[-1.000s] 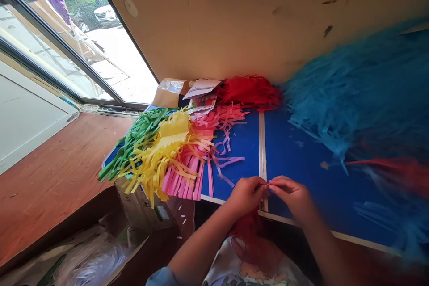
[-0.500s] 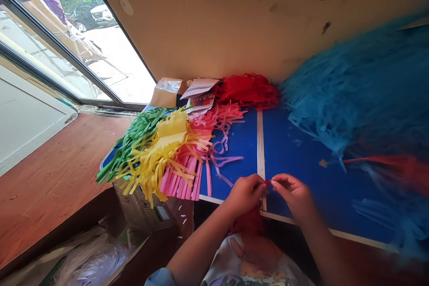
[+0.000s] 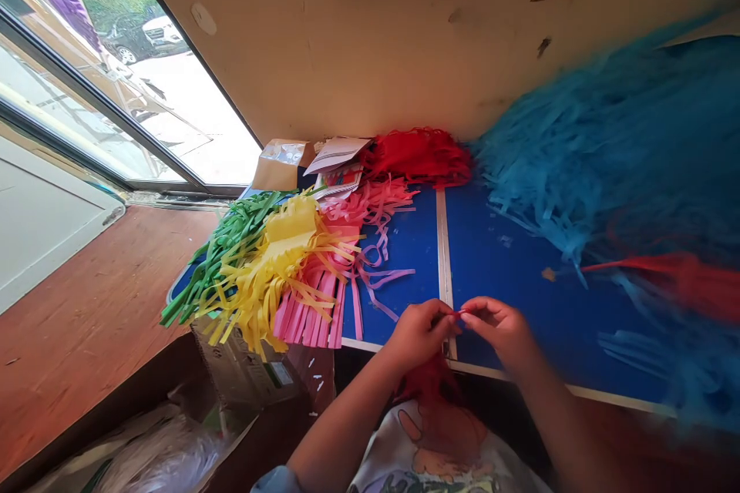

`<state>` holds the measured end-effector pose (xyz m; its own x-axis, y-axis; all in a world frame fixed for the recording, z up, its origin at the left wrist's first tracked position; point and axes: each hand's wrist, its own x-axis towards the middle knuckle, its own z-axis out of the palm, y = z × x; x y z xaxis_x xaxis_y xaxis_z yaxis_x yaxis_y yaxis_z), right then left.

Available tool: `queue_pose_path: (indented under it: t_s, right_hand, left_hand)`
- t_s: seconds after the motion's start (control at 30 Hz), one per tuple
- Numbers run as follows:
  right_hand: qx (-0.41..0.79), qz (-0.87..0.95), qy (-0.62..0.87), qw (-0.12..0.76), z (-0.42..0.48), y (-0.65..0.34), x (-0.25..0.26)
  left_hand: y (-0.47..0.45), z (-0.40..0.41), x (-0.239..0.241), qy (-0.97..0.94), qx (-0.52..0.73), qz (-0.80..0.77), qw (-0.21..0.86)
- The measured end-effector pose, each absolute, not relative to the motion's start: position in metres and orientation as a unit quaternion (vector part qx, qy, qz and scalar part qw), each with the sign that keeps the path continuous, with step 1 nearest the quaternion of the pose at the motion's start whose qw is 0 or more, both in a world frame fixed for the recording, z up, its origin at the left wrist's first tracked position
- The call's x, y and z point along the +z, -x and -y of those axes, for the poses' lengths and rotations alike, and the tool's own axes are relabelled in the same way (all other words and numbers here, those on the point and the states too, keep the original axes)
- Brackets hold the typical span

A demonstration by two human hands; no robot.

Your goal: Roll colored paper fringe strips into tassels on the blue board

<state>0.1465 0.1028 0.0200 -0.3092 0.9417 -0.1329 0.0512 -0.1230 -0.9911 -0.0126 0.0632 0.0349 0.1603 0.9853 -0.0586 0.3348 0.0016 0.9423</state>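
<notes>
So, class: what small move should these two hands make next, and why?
Perhaps twist the short red piece gently: the left hand and right hand pinch it close together, and loose red strands hang below the left hand.

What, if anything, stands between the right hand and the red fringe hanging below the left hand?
Nothing visible: the right hand and left hand both pinch the narrow end of the red fringe. The pink fringe and blue fringe are apart from them.

Daylight fills the window (image 3: 136,88) beyond the blue tabletop (image 3: 514,308)'s far left corner; a stained beige wall (image 3: 375,46) backs its far edge, with reddish-brown floor (image 3: 104,285) left.
</notes>
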Motion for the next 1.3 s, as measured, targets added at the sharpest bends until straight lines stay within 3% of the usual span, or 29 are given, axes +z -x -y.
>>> queue_pose_path:
  t_s: [0.27,0.57,1.0,1.3]
  right_hand:
    - [0.499,0.635,0.468,0.359,-0.101,-0.149,0.029]
    - [0.389,0.724,0.464,0.330,-0.091,-0.154,0.029]
    - [0.379,0.631,0.549,0.395,-0.112,-0.169,0.035]
    - [0.385,0.754,0.439,0.301,-0.099,-0.170,0.070]
  left_hand:
    - [0.009,-0.061,0.037,-0.617,0.358,-0.565,0.415]
    - [0.005,-0.058,0.034,-0.746,0.279,-0.552,0.246]
    - [0.005,-0.057,0.038,-0.742,0.281,-0.554,0.250]
    - [-0.003,-0.061,0.053,-0.709,0.281,-0.562,0.321]
